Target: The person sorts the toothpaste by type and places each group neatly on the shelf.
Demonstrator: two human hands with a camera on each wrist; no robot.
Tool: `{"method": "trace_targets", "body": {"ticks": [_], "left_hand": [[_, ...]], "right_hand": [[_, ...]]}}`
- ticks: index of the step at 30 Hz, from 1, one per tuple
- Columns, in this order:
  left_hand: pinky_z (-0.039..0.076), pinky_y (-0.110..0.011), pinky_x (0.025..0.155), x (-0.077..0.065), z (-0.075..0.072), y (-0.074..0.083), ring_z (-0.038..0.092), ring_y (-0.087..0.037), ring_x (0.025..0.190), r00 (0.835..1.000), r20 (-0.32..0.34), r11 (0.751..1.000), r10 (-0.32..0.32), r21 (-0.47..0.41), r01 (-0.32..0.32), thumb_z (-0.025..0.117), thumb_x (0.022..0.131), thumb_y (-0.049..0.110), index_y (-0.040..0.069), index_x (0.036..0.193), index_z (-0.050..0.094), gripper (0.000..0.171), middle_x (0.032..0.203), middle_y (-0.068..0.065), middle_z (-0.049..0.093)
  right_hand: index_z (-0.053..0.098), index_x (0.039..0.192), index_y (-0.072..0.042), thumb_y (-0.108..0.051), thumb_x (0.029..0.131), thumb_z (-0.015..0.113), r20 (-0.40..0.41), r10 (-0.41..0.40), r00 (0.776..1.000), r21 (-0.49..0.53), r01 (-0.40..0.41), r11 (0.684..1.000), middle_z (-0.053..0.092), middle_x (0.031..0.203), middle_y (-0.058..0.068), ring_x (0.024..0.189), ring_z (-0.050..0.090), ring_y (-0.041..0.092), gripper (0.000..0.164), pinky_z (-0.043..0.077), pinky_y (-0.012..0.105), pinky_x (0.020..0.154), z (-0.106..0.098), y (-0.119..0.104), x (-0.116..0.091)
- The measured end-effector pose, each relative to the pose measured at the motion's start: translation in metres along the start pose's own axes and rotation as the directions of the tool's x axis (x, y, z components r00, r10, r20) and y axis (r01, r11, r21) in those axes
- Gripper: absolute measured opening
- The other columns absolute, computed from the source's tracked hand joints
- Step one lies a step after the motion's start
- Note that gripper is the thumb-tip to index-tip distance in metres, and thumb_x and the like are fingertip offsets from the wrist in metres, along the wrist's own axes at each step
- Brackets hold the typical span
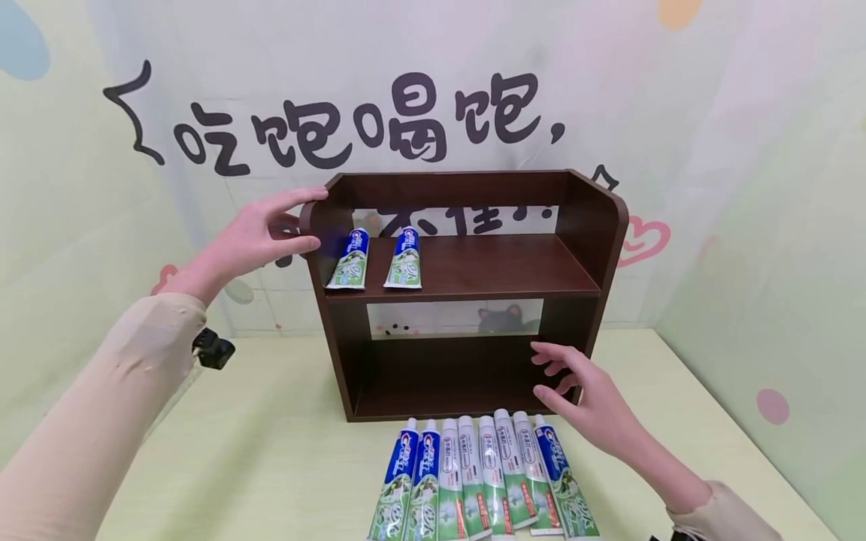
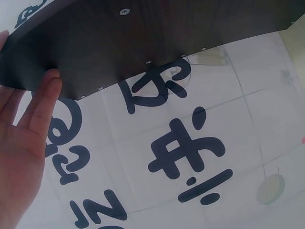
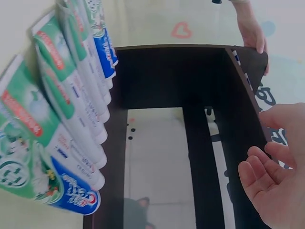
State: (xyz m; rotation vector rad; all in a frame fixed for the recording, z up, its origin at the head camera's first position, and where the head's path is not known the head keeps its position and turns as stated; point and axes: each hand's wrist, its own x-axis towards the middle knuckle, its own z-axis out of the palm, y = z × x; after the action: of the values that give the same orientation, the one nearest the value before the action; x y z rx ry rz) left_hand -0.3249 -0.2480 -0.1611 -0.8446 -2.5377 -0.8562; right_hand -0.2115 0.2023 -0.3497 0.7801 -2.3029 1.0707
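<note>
A dark brown two-tier shelf (image 1: 460,294) stands on the table. My left hand (image 1: 253,233) holds its upper left corner, fingers on the edge and against the outer side panel (image 2: 119,43). Two blue, white and green toothpaste tubes, one farther left (image 1: 349,259) and one beside it (image 1: 404,259), lie on the upper tier, caps toward the back. My right hand (image 1: 588,398), fingers loosely bent and holding nothing, hovers before the lower tier's right side. Below it, several toothpaste tubes lie in a row: blue-and-green ones (image 1: 564,485) at both ends, white-and-green ones (image 1: 483,481) between.
The pale table (image 1: 257,451) extends around the shelf. Behind it hangs a wall covering (image 1: 433,45) with large black characters, and another wall (image 1: 764,300) closes the right side. The shelf's lower tier (image 1: 453,376) has an open back.
</note>
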Motion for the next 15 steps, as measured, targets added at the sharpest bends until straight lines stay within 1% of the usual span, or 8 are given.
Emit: {"method": "trace_targets", "body": {"ticks": [6,11,15], "left_hand": [[0.049,-0.004,0.081,-0.002,0.000,-0.001,0.059,0.011,0.098,1.000,0.000,1.000,-0.004,-0.003,0.004,0.075,0.088,0.018,0.027,0.149,0.045,0.068,0.156,0.001,0.042],[0.050,-0.006,0.080,-0.002,0.000,-0.002,0.059,0.012,0.098,1.000,0.004,1.000,-0.003,-0.020,0.003,0.075,0.088,0.017,0.026,0.149,0.045,0.068,0.157,0.001,0.041],[0.050,-0.005,0.080,-0.001,0.000,-0.003,0.059,0.012,0.098,1.000,0.000,1.000,0.003,-0.021,-0.003,0.075,0.088,0.017,0.026,0.149,0.045,0.068,0.157,0.001,0.041]], "right_hand": [[0.055,0.137,-0.013,-0.007,0.088,0.073,0.015,0.020,1.000,-0.012,-0.020,1.000,0.065,0.118,0.004,0.098,0.053,0.004,0.053,0.056,0.020,0.069,0.000,0.006,-0.009],[0.054,0.137,-0.013,-0.008,0.087,0.074,0.037,0.052,0.998,-0.029,-0.051,0.998,0.064,0.119,0.004,0.099,0.052,0.002,0.054,0.055,0.020,0.070,-0.002,0.011,-0.019],[0.053,0.138,-0.013,-0.008,0.087,0.074,0.049,0.081,0.995,-0.036,-0.079,0.996,0.064,0.120,0.003,0.098,0.052,0.001,0.054,0.055,0.022,0.071,-0.002,0.016,-0.026]]}}
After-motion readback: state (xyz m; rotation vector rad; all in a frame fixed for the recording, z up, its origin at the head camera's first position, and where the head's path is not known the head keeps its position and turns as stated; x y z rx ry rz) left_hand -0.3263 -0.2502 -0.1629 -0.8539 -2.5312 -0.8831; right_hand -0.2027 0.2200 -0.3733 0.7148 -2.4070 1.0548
